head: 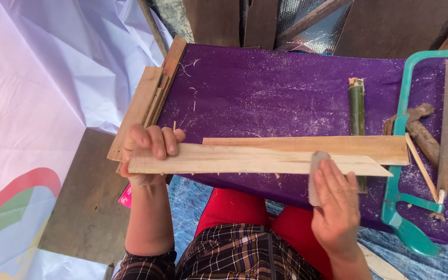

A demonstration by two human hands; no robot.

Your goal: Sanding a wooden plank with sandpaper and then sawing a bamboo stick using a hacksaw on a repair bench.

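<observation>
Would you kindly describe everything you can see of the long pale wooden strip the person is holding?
The long pale wooden strip is a thin, flat slat of light raw wood with a rough lower edge and a right end cut to a slanted point. It lies roughly level above the purple cloth-covered table, overlapping a second, darker slat behind it. The left hand clasps its left end; the right hand presses a small grey block against its lower edge.
</observation>
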